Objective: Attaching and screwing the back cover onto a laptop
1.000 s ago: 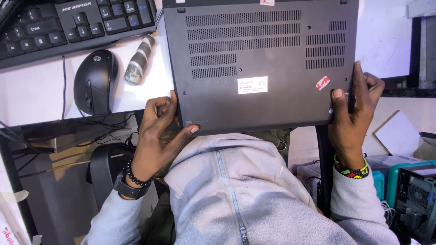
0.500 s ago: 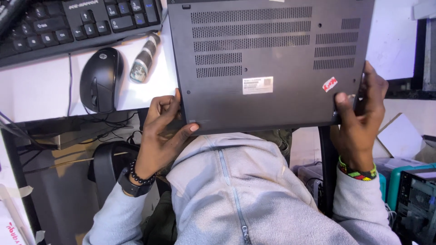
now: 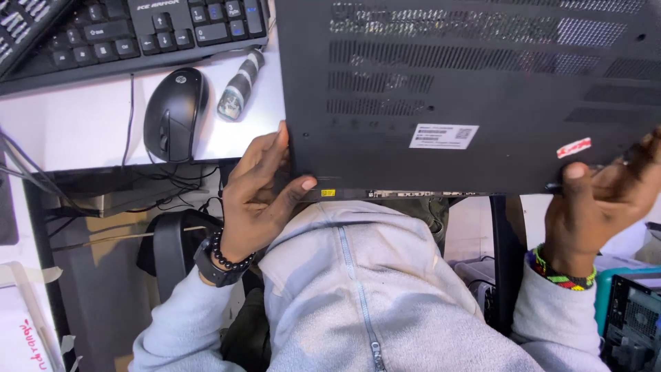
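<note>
The person is holding a dark grey laptop (image 3: 475, 89) upside down, its vented underside facing up, over the near edge of the white desk (image 3: 76, 131) and above their lap. The left hand (image 3: 258, 196) is gripping the laptop's near left corner, thumb pressing on the front edge and fingers curling against the side. The right hand (image 3: 599, 203) is clamping the near right corner, thumb lying on the base beside a small red sticker (image 3: 573, 147), fingers wrapping underneath out of sight. A white label (image 3: 444, 136) is sitting near the laptop's near edge. On the desk to the left, a black wired mouse (image 3: 174, 114) is lying just beside a small cylindrical flashlight (image 3: 239, 84), with a black keyboard (image 3: 138, 31) lying behind them towards the far edge
</note>
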